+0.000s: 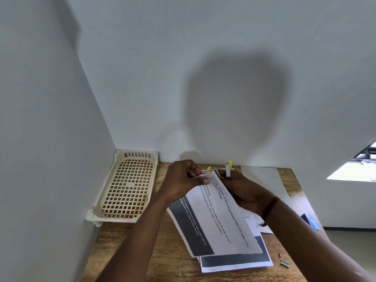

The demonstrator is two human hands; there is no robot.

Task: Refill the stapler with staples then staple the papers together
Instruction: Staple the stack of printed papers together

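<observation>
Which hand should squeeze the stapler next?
Probably the right. The right hand grips the stapler at the top corner of the papers, while the left hand pinches them steady.

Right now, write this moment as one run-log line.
step: staple papers | left hand: pinches papers top corner | right hand: holds stapler at that corner | loose staples: on table

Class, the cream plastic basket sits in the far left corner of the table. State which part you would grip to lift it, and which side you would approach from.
Grip the basket by its right long rim, coming from the right and above. The wall runs close along its left and far sides; that raised rim faces open table, so it looks easiest to hook over.
</observation>
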